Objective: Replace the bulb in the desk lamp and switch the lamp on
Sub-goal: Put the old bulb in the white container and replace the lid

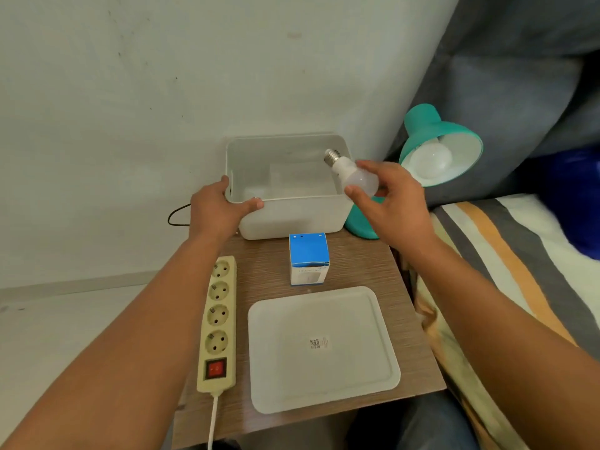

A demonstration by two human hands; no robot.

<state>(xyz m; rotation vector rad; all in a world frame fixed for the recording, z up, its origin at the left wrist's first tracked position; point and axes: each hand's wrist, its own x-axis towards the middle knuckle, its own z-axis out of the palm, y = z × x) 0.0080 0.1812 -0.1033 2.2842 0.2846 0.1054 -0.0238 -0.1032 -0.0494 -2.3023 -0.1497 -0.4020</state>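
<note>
Desk lamp [431, 141], teal, stands at the far right corner of the wooden bedside table [367, 264], its shade tilted toward the camera with a white bulb [428, 159] seated inside. Its base shows just beside the right wall of the white plastic bin [292, 212], which sits open at the back of the table against the wall. A white lid [321, 349] lies flat on the near part of the table, bearing a small printed label. A cream power strip [217, 323] with four sockets and a red switch runs along the table's left edge. A blue and white bulb carton [309, 259] stands upright between the bin and the lid. Left hand [216, 211] clasps the bin's near left corner, thumb over the front rim. Right hand [389, 196] pinches a loose light bulb [352, 175] by its frosted globe between thumb and fingertips, screw base pointing up and away, above the bin's right side.
</note>
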